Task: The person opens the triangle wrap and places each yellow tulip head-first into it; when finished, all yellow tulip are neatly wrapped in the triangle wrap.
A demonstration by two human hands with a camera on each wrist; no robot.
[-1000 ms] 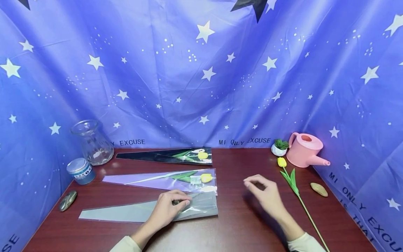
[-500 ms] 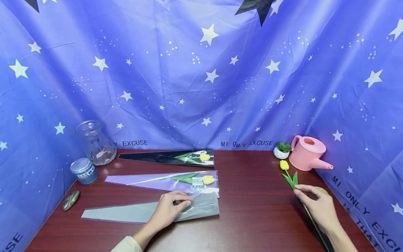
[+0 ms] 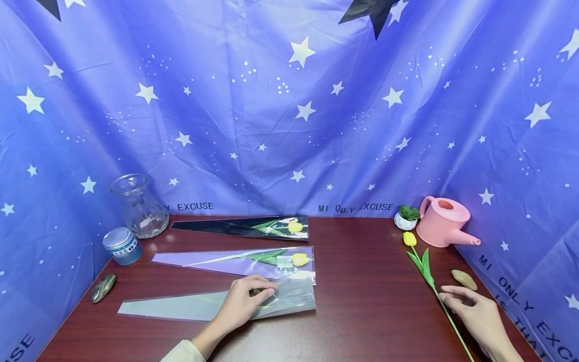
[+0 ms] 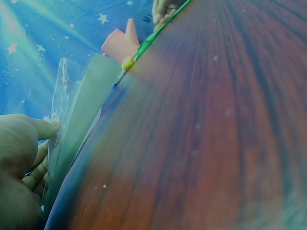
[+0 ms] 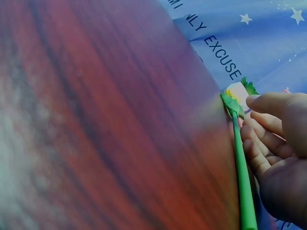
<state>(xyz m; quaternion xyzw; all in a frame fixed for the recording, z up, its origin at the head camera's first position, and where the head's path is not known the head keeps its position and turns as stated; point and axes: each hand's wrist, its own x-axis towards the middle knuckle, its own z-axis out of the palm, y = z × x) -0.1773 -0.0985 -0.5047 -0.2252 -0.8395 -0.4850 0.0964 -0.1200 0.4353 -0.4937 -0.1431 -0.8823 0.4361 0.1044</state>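
Note:
In the head view my left hand (image 3: 246, 299) pinches the clear upper film of a grey flower sleeve (image 3: 167, 304) near its wide end. The left wrist view shows that film (image 4: 62, 91) raised away from the grey backing, thumb on one side and fingers on the other. On the right side lies a yellow tulip (image 3: 409, 239) with green leaves, its long stem (image 3: 454, 327) slanting toward the front edge. Beside the stem, just below the leaves, is my right hand (image 3: 475, 314), loosely bent; its fingertips are close to the stem and no grip on it shows.
Behind the grey sleeve lie a purple sleeve (image 3: 194, 260) and a black sleeve (image 3: 217, 227), each with a yellow tulip. A glass vase (image 3: 147, 213), blue jar (image 3: 123, 246) and dark stone (image 3: 103, 288) stand left. Right are a potted plant (image 3: 407, 217), pink watering can (image 3: 445, 221) and tan stone (image 3: 464, 279).
My right hand has gone right to the single tulip, then back down along its stem. The left hand keeps its place on the grey sleeve. The head view has shifted slightly.

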